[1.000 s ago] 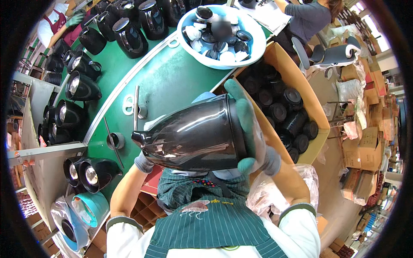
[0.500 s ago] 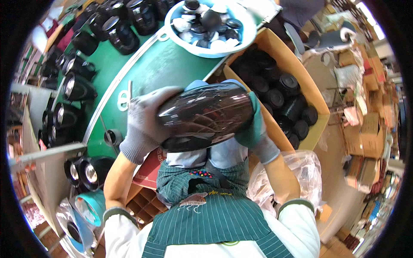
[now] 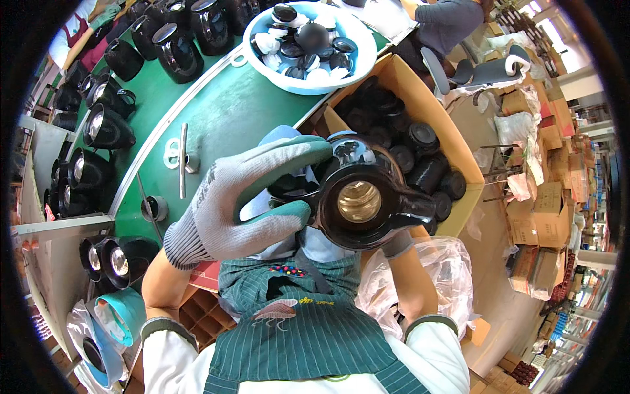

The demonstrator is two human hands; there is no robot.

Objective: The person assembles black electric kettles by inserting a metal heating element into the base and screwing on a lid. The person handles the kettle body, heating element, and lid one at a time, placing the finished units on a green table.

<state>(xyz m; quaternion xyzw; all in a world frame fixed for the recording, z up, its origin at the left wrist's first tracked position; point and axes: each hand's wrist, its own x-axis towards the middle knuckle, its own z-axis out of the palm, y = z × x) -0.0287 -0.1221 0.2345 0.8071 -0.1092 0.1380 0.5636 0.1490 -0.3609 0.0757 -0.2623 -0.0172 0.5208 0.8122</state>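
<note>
A glossy black vacuum jug (image 3: pixel 335 226) is tilted over my lap, its open mouth towards me with a shiny gold-looking liner inside. Its spout points right and its handle left. My left hand (image 3: pixel 246 190), in a grey glove with green fingers, is open beside the handle, thumb and fingers spread either side of it; whether the fingertips touch the jug I cannot tell. The jug mostly hides my right hand (image 3: pixel 397 244); only the glove's grey cuff shows below the spout, and that hand supports the jug from underneath.
A light blue basin (image 3: pixel 298 85) of black and white lids stands on the green table (image 3: pixel 223 108). To the right, a cardboard box (image 3: pixel 469 167) holds black parts. Several black jugs (image 3: pixel 177 56) line the table's far left. Clear plastic bags (image 3: pixel 446 276) lie by my right arm.
The jug has turned from lying sideways to showing me its open mouth. My left hand has come off its end and opened near the handle; my right hand has slipped behind it.
</note>
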